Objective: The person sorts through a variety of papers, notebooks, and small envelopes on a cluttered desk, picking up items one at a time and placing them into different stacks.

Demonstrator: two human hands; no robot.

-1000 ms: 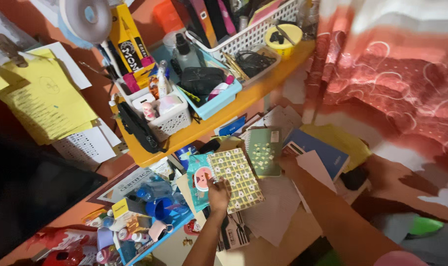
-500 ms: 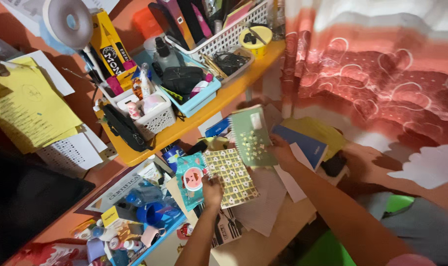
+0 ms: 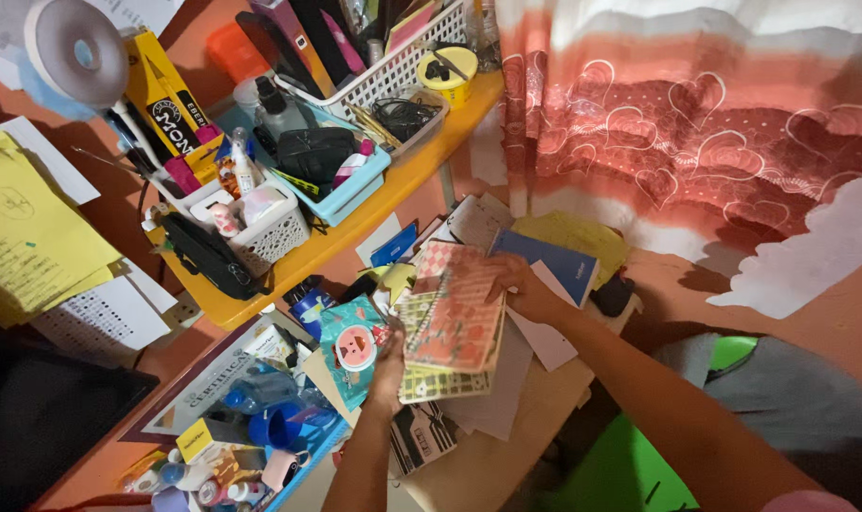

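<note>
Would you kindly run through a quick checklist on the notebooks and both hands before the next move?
1. Right hand grips the red patterned notebook by its right edge: ok.
2. Left hand steadies the stack from the left: ok.
3. Red notebook lies squarely over the yellow checked notebook: not ok, the checked one sticks out below.
4. Teal booklet stays free of the stack: ok.
5. Loose white papers underneath lie flat: cannot tell.
6. Blue book is not trapped under the right hand: cannot tell.
</note>
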